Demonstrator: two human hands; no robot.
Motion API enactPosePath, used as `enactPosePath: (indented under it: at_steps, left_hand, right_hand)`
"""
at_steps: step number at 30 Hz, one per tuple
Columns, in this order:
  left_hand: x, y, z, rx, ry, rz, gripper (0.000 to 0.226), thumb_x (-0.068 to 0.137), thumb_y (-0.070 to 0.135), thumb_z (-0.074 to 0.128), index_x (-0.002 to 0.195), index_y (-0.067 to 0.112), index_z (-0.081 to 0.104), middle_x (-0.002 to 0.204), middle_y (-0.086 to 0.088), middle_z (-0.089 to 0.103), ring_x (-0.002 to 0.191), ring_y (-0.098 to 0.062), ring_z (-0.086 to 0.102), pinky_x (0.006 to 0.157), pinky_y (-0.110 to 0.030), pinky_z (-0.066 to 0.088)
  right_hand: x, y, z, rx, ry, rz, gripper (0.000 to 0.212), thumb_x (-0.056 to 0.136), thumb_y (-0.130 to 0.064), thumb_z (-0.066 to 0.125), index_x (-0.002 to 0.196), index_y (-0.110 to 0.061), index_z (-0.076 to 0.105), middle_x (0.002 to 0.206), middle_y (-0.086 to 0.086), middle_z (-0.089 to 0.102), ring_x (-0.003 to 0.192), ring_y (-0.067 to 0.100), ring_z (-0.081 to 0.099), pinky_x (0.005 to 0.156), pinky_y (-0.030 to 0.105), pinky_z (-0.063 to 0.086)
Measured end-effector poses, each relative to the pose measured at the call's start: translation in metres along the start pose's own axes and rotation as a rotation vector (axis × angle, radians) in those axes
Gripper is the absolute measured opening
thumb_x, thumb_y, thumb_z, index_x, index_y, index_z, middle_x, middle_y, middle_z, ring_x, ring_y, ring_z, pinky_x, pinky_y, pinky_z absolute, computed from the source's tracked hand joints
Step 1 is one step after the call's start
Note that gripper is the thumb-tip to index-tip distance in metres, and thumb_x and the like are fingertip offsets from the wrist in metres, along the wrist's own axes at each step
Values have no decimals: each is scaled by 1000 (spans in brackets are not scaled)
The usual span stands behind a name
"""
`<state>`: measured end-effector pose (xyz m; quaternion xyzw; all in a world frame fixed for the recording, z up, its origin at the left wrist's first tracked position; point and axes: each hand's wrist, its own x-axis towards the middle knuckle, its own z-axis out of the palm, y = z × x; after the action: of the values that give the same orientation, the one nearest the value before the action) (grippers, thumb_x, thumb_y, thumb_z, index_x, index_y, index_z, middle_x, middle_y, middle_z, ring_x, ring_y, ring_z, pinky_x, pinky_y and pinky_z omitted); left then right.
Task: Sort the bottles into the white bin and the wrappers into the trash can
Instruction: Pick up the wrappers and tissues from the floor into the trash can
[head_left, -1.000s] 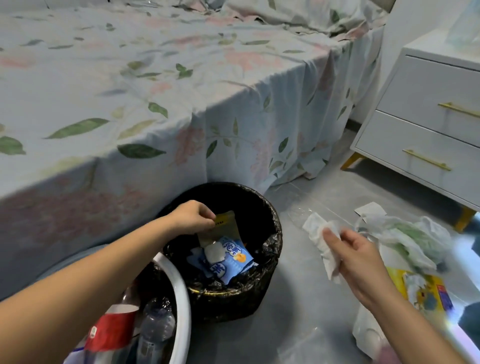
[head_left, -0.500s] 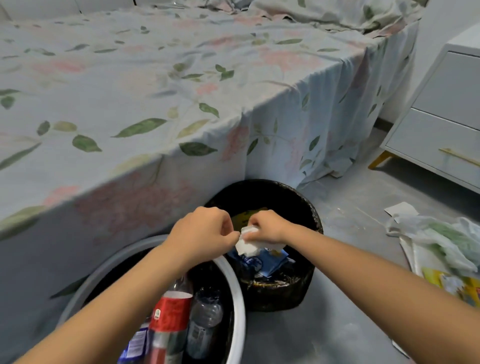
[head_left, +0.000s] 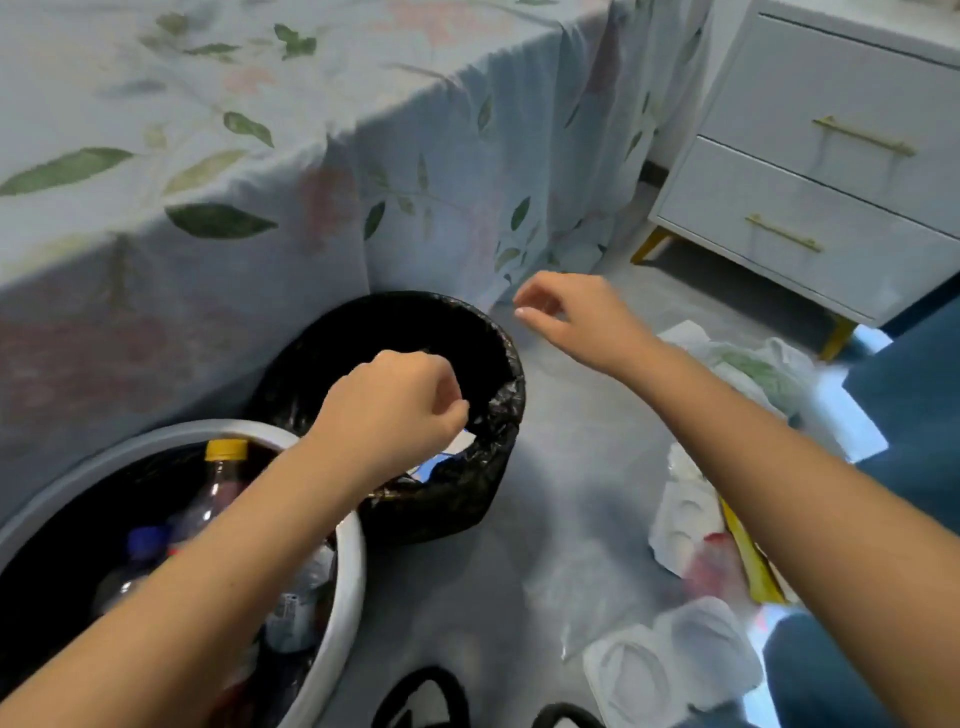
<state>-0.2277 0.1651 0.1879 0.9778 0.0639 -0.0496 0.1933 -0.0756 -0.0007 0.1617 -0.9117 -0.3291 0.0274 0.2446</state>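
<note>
Below your curled, empty-looking left hand (head_left: 395, 405) sits the trash can (head_left: 498, 410); your right hand (head_left: 576, 317), fingers loosely spread, holds nothing beside it.

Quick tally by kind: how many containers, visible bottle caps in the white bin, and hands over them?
Containers: 2, the white bin and the trash can
Bottle caps: 2, one yellow cap, one blue cap
Hands: 2, left hand, right hand
Total: 6

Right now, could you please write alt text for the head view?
A person's left hand, fingers curled, hovers over a black-lined trash can beside a white bin of bottles; the right hand reaches past it, above wrappers littering the floor.
</note>
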Motion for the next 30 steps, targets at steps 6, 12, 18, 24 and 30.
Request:
enactPosePath:
  at_steps: [6, 12, 18, 24, 30]
  left_hand:
    - [23, 100, 107, -257, -271, 151, 10, 80, 31, 59, 84, 26, 67, 91, 6, 72, 91, -17, 66, 82, -31, 53]
    - [36, 88, 256, -192, -592, -87, 37, 84, 31, 63, 117, 14, 62, 124, -8, 62, 117, -25, 57, 94, -31, 47]
    - [44, 62, 316, -28, -606, -174, 66, 73, 47, 74, 125, 18, 47, 129, -8, 53, 124, -29, 44, 101, -38, 43]
    - [33, 77, 331, 208, -509, -34, 73, 66, 57, 75, 119, 15, 45, 124, -5, 52, 117, -26, 51, 92, -36, 43]
    - [26, 74, 342, 292, -529, -60, 59, 73, 25, 77, 119, 12, 42, 121, -8, 56, 113, -25, 58, 92, -34, 46]
  right_hand:
    - [-148, 116, 45, 181, 25, 589, 12, 86, -18, 64, 96, -11, 69, 91, 5, 71, 76, 16, 61, 79, 27, 48]
    - [-234, 163, 88, 296, -2, 830, 11, 83, -12, 65, 93, -16, 68, 80, 4, 67, 71, 19, 61, 71, 24, 44]
    - [-244, 195, 106, 393, 79, 952, 19, 83, -8, 64, 100, -16, 65, 83, 5, 65, 74, 18, 61, 69, 22, 42]
    - [-243, 197, 126, 423, 113, 982, 22, 85, -8, 56, 98, -23, 64, 90, 7, 69, 86, 21, 65, 82, 31, 47]
    - [-250, 201, 125, 459, 158, 1014, 27, 85, -6, 57, 95, -30, 61, 95, 7, 69, 88, 20, 65, 81, 30, 46]
